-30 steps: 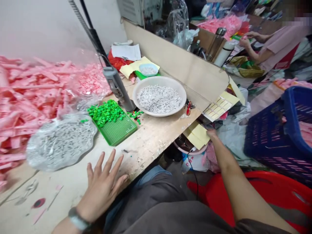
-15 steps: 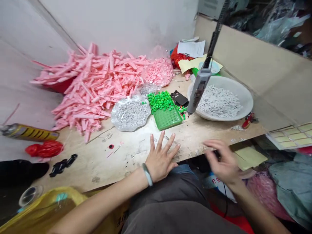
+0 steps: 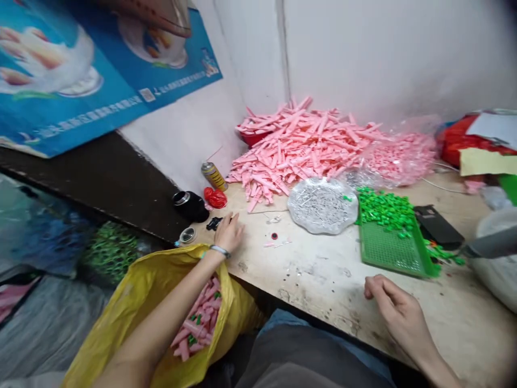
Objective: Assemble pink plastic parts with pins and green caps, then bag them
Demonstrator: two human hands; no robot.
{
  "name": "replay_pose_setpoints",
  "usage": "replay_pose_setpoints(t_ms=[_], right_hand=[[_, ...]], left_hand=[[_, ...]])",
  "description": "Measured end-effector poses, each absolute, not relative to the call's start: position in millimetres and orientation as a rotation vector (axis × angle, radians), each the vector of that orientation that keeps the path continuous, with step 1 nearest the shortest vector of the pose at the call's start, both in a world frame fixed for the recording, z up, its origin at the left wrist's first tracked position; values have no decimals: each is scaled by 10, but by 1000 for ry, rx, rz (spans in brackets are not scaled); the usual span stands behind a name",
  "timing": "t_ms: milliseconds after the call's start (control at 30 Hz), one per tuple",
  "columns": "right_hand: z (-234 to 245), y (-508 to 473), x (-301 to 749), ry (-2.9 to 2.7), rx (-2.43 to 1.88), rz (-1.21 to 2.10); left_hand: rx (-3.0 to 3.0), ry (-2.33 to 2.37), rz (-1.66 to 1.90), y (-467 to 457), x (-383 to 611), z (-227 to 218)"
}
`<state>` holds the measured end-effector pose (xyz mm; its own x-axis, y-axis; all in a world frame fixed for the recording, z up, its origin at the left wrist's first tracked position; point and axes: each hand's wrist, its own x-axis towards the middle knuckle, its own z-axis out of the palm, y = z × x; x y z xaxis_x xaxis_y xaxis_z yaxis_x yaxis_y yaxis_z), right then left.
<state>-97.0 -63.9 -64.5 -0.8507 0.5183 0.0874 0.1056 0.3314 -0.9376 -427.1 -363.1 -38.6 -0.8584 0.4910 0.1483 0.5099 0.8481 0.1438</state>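
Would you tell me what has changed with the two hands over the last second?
The left hand has moved left along the table to a small black piece. The right hand has come up from the yellow sheets onto the table near the green tray. The pink pile and foil plate lie as before.

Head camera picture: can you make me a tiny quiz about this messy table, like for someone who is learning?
1. True or false: the left hand is inside the yellow bag.
2. What colour is the tray nearest the right hand? A) blue B) green C) white
3. Fill in: the big pile by the wall is made of ____ sticks.

Key: 1 false, it is over the table, past the bag. 2 B. 3 pink.
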Motion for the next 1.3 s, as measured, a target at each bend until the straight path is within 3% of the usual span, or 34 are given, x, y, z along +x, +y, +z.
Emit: replay_pose_setpoints(t_ms=[200,767,1067,1300], right_hand=[[-747,-936,-1164,-2419,-385,1544],[-706,-965,-1258,-2533,-214,1379],[-701,-948,-1214,-2568,-237,1374],[-668,-1040,-1330,-2561,-232,1428]], left_hand=[[-554,-3128,-124,-4120,-4917,-644],[-205,-3223,-540,-4660,-5257,-675],[-52,-3111,-1208,-4600,-5049,-544],[-349,-2900,-1824,-4165,-4537,-230]])
